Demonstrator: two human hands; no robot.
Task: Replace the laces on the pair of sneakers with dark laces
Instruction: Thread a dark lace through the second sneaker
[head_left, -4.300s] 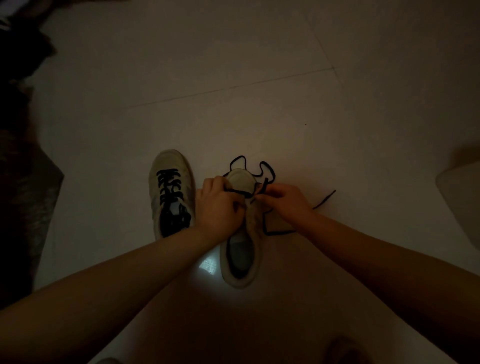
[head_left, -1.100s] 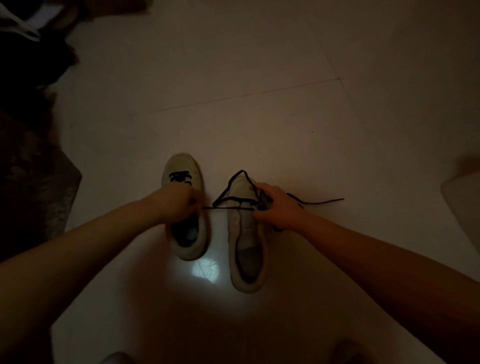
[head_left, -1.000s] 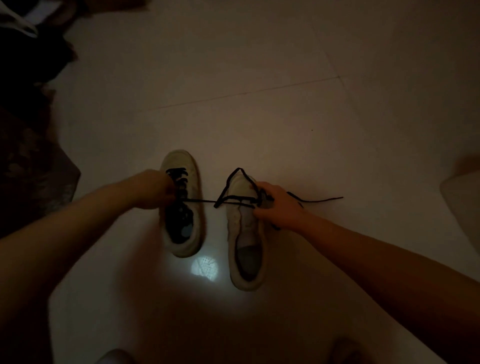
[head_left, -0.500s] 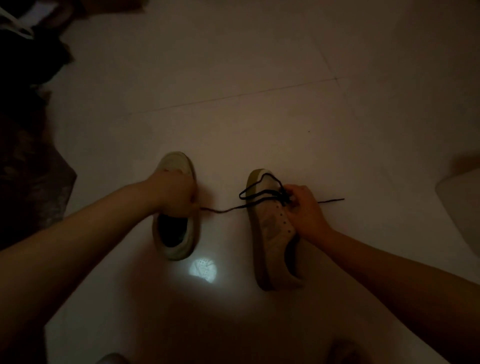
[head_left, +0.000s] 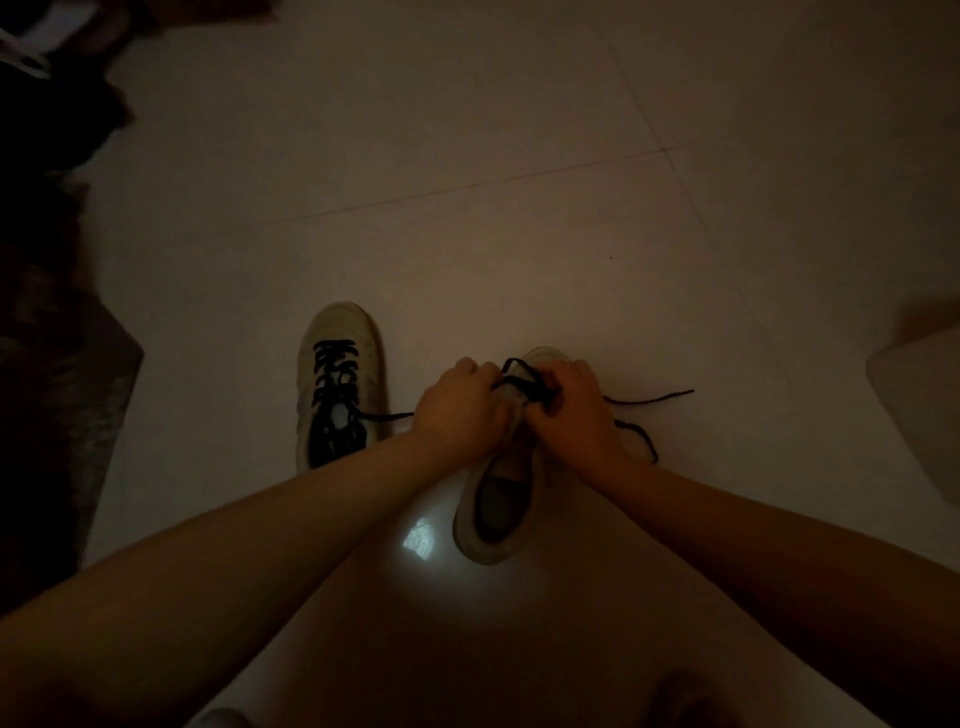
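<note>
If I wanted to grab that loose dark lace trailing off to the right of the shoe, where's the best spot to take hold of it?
Pinch the dark lace near its free tip, coming down from above on the right. That end lies flat and alone on the floor, away from both hands, which crowd the toe of the right sneaker. A thin flat cord probably suits a fingertip pinch.

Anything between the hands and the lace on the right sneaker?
Nothing visible. Left hand and right hand are both already on the dark lace over the right sneaker. The lace's loose ends trail on the bare floor; the laced left sneaker sits clear alongside.
</note>
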